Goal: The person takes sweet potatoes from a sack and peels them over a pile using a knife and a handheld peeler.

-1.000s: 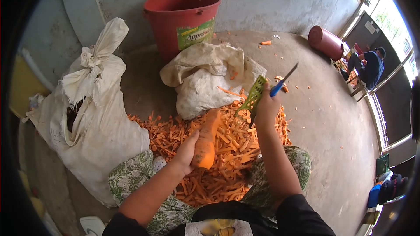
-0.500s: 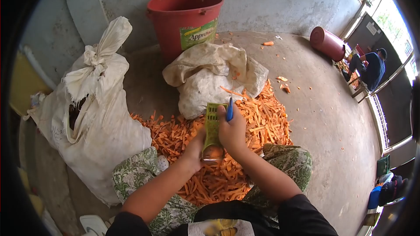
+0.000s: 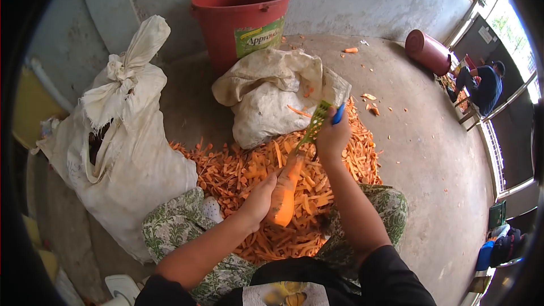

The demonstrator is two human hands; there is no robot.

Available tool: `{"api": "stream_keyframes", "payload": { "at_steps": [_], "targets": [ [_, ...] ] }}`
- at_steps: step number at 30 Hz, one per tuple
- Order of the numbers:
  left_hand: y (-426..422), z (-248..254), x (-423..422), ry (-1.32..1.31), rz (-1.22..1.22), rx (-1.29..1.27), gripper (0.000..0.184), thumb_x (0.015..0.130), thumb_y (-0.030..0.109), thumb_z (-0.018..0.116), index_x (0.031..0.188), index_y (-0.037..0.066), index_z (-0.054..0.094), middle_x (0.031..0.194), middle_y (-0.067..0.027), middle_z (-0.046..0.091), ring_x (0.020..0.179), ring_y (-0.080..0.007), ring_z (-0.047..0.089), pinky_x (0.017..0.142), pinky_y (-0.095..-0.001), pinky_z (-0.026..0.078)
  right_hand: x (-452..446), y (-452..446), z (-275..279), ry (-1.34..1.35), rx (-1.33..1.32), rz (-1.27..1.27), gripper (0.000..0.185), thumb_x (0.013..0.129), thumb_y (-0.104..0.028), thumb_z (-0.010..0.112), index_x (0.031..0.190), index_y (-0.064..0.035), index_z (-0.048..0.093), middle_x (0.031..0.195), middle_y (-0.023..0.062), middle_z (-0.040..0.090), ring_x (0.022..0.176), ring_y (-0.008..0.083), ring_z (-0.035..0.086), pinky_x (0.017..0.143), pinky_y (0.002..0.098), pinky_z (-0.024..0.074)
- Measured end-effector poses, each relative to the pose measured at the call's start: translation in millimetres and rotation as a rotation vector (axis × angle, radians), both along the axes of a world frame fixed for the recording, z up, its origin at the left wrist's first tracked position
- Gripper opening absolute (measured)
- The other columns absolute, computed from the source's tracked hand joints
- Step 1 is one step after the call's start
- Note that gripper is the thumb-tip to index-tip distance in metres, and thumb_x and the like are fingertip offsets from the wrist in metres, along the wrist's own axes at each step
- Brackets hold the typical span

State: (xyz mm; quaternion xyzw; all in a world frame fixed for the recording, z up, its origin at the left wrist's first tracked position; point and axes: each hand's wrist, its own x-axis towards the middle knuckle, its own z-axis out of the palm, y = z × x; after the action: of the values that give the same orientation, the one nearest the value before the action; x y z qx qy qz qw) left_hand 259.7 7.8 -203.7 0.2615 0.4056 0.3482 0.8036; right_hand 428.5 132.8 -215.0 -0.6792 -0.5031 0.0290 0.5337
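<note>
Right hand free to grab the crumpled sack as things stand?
Probably not cleanly: the right hand looks close to the crumpled sack, with little between, but it's already full, gripping the green slotted tool and a blue handle.

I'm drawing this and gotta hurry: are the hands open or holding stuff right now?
Left hand: closed around a carrot.
Right hand: closed, holding a green peeler and something with a blue handle.

My left hand [image 3: 259, 199] holds a carrot [image 3: 287, 194] over peelings [image 3: 360, 161]. My right hand [image 3: 333, 140] grips a green peeler [image 3: 317, 120] and a blue handle [image 3: 339, 114]. Beyond my fingers [image 3: 272, 181] sit a pale sack [image 3: 258, 114] and a red bucket [image 3: 222, 33].
</note>
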Motion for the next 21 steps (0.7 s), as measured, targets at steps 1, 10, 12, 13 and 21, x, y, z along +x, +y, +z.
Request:
{"api": "stream_keyframes", "payload": {
  "at_steps": [1,10,12,13,21],
  "targets": [
    [-1.5,5.2,-1.8,-0.019,-0.055,0.016,0.045,0.095,0.034,0.026,0.131,0.007,0.028,0.097,-0.0114,0.053,0.077,-0.0222,0.060,0.067,-0.0364,0.053,7.8,4.4,6.2,0.067,0.002,-0.070,0.028,0.088,-0.025,0.050,0.074,-0.0005,0.047,0.058,0.0136,0.051,0.051,0.0293,0.050,0.049,0.0388,0.0378],
    [21.0,0.4,-23.2,-0.090,0.036,-0.261,0.037,0.086,0.038,0.052,0.104,0.006,0.052,0.090,-0.0059,0.058,0.078,-0.0162,0.060,0.066,-0.0318,0.052,-5.9,-9.7,29.0,0.768,-0.152,0.165,0.029,0.090,-0.026,0.047,0.072,-0.0038,0.050,0.055,-0.0010,0.042,0.048,0.0083,0.040,0.045,0.0261,0.0329],
    [25.5,-3.1,-20.2,-0.162,0.152,-0.306,0.035,0.087,0.036,0.050,0.105,0.006,0.051,0.091,-0.0058,0.059,0.077,-0.0165,0.060,0.065,-0.0322,0.053,-36.7,-34.9,50.5,0.835,-0.373,0.257,0.027,0.089,-0.027,0.050,0.086,-0.0014,0.057,0.057,-0.0011,0.046,0.047,0.0073,0.042,0.041,0.0242,0.0340],
    [26.7,-1.3,-18.9,-0.163,0.151,-0.305,0.035,0.087,0.036,0.050,0.105,0.006,0.051,0.091,-0.0058,0.059,0.077,-0.0165,0.060,0.065,-0.0322,0.053,-44.3,-46.1,52.5,0.767,-0.437,0.373,0.029,0.087,-0.028,0.053,0.088,-0.0003,0.058,0.059,-0.0008,0.049,0.048,0.0071,0.043,0.043,0.0235,0.0349],
    [24.7,4.8,-11.8,-0.442,0.118,-0.273,0.036,0.091,0.038,0.037,0.108,0.008,0.049,0.094,-0.0066,0.059,0.080,-0.0188,0.061,0.066,-0.0322,0.053,-67.3,-71.4,36.9,0.518,-0.239,0.448,0.028,0.086,-0.025,0.057,0.075,-0.0001,0.050,0.055,0.0012,0.044,0.049,0.0102,0.036,0.047,0.0287,0.0335]
  ]
}}
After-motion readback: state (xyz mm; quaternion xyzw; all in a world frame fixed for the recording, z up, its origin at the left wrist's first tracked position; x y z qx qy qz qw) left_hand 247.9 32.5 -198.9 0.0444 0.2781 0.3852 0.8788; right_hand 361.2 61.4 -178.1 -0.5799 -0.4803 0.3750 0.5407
